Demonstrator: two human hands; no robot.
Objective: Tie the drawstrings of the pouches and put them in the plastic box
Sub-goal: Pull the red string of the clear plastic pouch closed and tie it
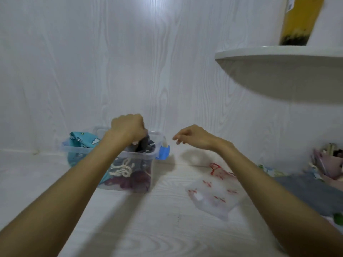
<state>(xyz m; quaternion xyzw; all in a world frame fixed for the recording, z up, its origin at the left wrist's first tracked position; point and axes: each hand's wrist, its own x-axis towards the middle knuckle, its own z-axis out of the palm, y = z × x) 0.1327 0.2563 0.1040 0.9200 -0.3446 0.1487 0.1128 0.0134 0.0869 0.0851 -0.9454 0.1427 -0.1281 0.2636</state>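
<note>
Spillover worries us: left hand (128, 127) grips dark pouch (143, 145) over crowded plastic box (109, 151) at centre-left; right hand (193, 135) hangs loose, holding nothing.

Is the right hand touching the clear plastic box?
Apart. The head view shows the right hand hanging open beside the plastic box, with bare white wall visible between its fingertips and the box's blue latch.

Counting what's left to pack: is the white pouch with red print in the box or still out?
Out: the white pouch lies flat on the table right of the plastic box.
</note>
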